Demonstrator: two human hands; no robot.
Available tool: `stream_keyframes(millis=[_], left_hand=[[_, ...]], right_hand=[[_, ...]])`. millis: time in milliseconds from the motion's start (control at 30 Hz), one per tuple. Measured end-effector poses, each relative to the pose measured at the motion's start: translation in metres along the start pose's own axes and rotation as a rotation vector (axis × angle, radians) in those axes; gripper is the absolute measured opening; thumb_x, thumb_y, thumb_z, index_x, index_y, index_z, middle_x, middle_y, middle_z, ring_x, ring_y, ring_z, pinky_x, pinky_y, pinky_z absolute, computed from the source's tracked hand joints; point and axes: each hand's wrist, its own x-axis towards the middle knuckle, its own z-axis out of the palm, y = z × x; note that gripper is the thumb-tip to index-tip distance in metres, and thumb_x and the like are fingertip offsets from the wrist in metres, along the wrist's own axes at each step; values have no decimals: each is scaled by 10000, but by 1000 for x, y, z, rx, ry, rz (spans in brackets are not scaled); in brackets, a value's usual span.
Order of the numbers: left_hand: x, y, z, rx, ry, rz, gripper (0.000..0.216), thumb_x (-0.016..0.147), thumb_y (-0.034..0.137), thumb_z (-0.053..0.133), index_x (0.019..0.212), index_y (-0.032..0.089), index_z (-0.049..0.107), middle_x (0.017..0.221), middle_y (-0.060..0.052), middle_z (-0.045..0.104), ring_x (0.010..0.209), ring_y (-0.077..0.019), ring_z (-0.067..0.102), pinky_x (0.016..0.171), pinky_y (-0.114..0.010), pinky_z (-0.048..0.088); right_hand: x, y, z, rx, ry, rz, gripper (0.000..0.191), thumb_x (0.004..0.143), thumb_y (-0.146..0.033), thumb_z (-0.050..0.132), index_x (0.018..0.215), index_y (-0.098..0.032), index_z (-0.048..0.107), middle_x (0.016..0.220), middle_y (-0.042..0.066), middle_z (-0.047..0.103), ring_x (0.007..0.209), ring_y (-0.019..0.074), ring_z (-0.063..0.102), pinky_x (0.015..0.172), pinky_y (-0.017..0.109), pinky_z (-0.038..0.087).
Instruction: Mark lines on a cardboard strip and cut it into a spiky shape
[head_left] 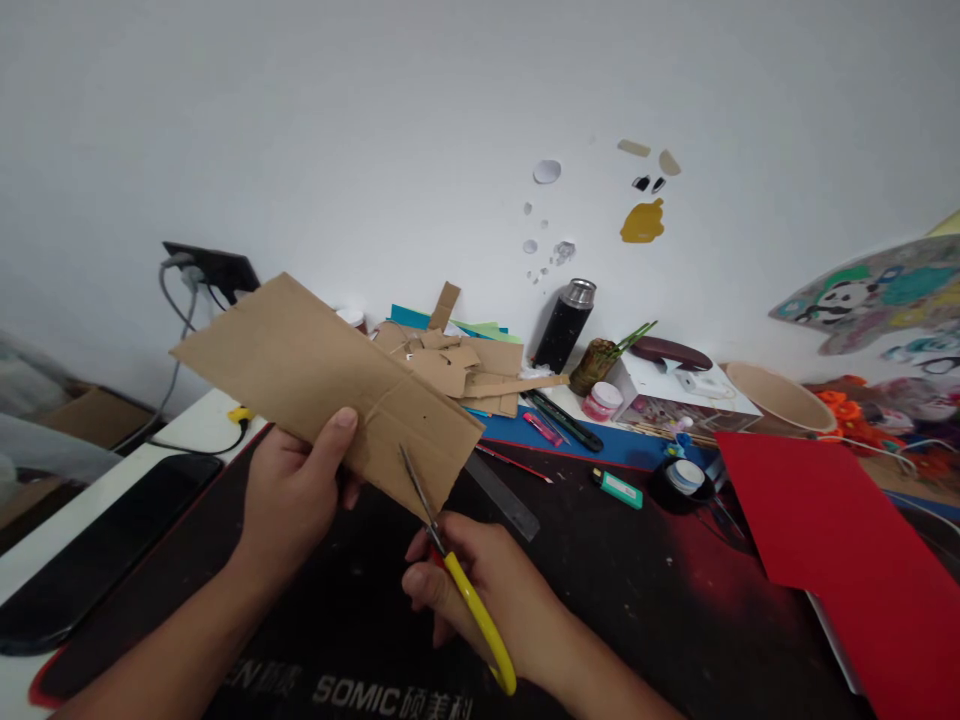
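My left hand (296, 485) grips a brown piece of cardboard (315, 375) by its lower edge, thumb on the near face. The cardboard is held up above the black desk mat, tilted, with a crease and a small dark hole toward its right end. My right hand (480, 580) holds scissors (474, 615) with yellow handles. Their blade lies across the near face of the cardboard at its lower right corner; the other blade is hidden behind the sheet. Under the cardboard's right end, a clear ruler (502, 495) lies on the mat.
Cardboard scraps (450, 365) pile up against the wall. A black thermos (564, 325), a pink-lidded jar (602, 400), a box cutter (566, 420) and a green lighter (618, 488) lie or stand beyond the mat's middle. Red sheets (840, 540) cover the right side; a phone (105, 545) lies left.
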Motion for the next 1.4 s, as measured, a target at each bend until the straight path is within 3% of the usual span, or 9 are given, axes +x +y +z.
stream_keyframes(millis=[200,433,867,1100,1400], left_hand=[[-4,16,0,151,20,146,521,912,414,750,465,244,543,345,8,493,268,-122,459,270,-207,312],[1,1,5,54,-71,-2,441,920,426,736,544,242,600,406,4,555,273,-138,474,268,-225,344],[2,-3,11,76,-89,-11,451,927,395,713,525,235,587,411,-1,551,296,-134,488,299,-221,364],[1,-1,14,72,-69,-34,427,923,368,706,536,240,578,400,5,532,291,-132,471,294,-221,363],[4,-16,14,-17,-80,-86,408,954,364,720,587,231,596,437,15,548,307,-131,480,295,-220,368]], right_hand=[[-2,-3,-1,-51,7,-14,545,913,-690,848,1014,-176,697,736,-21,651,521,99,587,495,193,467],[1,-2,-1,-3,23,-56,569,941,-739,777,989,-186,652,743,-12,662,514,100,589,476,189,445],[5,-2,-5,-93,65,24,487,992,-680,707,961,-199,634,648,-44,607,453,98,546,428,183,417],[6,2,-4,-184,103,12,368,1049,-539,687,907,-207,619,607,-51,594,425,106,555,402,178,404],[6,0,-3,-358,151,11,340,1086,-447,683,853,-221,583,593,-49,579,433,120,562,438,205,377]])
